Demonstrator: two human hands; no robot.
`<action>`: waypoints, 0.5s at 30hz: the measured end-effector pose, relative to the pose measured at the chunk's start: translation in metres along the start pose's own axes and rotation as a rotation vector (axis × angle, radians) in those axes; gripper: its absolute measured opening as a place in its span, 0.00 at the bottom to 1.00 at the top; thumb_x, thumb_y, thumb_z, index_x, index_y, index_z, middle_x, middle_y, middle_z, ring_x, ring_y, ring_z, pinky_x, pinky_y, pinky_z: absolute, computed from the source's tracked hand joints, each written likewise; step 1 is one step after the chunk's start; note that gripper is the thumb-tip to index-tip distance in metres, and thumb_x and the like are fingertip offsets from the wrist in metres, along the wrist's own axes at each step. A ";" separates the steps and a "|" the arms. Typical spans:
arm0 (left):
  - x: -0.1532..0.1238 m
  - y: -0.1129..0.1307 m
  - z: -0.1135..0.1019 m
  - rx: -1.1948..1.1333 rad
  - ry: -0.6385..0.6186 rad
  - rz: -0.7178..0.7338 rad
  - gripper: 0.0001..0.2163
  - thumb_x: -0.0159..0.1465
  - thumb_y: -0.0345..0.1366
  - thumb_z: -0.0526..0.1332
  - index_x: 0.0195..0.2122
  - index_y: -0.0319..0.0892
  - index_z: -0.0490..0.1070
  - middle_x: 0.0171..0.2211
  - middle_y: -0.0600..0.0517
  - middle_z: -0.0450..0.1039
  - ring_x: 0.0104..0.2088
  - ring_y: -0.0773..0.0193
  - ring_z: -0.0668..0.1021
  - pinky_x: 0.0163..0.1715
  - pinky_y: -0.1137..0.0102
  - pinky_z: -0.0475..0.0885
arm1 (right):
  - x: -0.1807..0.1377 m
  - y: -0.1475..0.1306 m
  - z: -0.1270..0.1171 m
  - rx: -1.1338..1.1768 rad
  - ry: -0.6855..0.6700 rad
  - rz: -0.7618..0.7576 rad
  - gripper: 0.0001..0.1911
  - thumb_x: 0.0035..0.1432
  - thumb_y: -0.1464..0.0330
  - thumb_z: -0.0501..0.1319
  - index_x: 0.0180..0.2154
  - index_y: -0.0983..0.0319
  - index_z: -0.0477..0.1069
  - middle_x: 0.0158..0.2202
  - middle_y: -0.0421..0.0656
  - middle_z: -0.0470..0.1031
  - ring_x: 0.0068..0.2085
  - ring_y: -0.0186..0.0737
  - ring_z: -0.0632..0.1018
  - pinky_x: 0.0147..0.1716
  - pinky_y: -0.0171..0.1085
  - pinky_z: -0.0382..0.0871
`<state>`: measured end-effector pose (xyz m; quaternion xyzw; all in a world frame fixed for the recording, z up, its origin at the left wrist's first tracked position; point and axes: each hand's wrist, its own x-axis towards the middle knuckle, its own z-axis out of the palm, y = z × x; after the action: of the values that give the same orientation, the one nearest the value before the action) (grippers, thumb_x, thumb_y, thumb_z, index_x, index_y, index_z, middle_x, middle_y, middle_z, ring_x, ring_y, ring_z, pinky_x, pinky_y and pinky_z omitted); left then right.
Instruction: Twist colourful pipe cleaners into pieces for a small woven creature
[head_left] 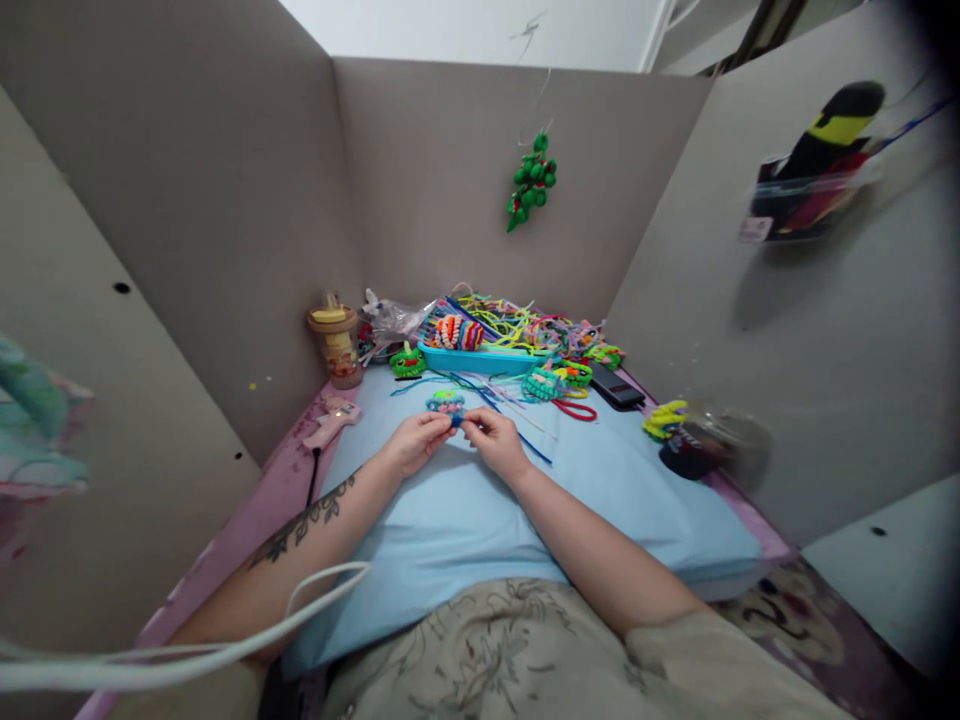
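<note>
At the far left hangs 1 patterned cloth. Further in, 1 pink tool with a black cord lies near the left edge of the surface, and behind it stands 1 lidded container. Next come 1 clear plastic bag and, in front of it, 1 green braided piece.

The left hand is nearly closed, its thumb and finger pinching 1 small dark blue piece over the middle of the surface. Just beyond the fingertips is 1 pale blue and pink piece with a yellow-green top; whether it is joined to the dark blue piece I cannot tell. Behind, 1 blue tray carries 1 striped braided piece and many coloured cords, too tangled to count. The right hand is likewise nearly closed, pinching the dark blue piece from its other side.

Rightward, 1 green ornament hangs before the back panel. Below it are 1 teal braided piece, 1 red loop, 1 black phone and, near the right edge, 1 yellow braided piece. Finally, 1 clear pouch is on the right panel.
</note>
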<state>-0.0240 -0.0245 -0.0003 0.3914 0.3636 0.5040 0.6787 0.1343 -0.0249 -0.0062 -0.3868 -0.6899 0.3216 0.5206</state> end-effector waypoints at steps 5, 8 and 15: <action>0.001 0.000 0.000 0.011 0.017 0.008 0.08 0.44 0.35 0.70 0.23 0.37 0.73 0.25 0.49 0.74 0.30 0.66 0.75 0.37 0.71 0.70 | 0.001 0.002 0.001 0.030 -0.011 0.016 0.08 0.51 0.64 0.58 0.31 0.62 0.72 0.27 0.41 0.71 0.24 0.32 0.71 0.23 0.32 0.68; 0.001 0.000 0.000 0.015 0.018 0.017 0.08 0.44 0.35 0.69 0.22 0.37 0.73 0.24 0.50 0.73 0.29 0.66 0.75 0.39 0.70 0.69 | 0.001 0.005 0.002 0.066 -0.014 0.035 0.08 0.51 0.65 0.58 0.30 0.62 0.72 0.25 0.40 0.70 0.23 0.31 0.71 0.22 0.31 0.68; 0.003 -0.005 0.000 0.075 0.024 0.131 0.10 0.44 0.37 0.70 0.23 0.36 0.74 0.24 0.51 0.74 0.28 0.66 0.75 0.38 0.68 0.69 | 0.002 0.003 0.003 0.129 -0.029 0.094 0.10 0.51 0.62 0.58 0.31 0.63 0.70 0.24 0.40 0.70 0.24 0.32 0.72 0.21 0.30 0.68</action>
<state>-0.0217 -0.0229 -0.0054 0.4334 0.3641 0.5381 0.6245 0.1313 -0.0222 -0.0085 -0.3798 -0.6563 0.3949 0.5186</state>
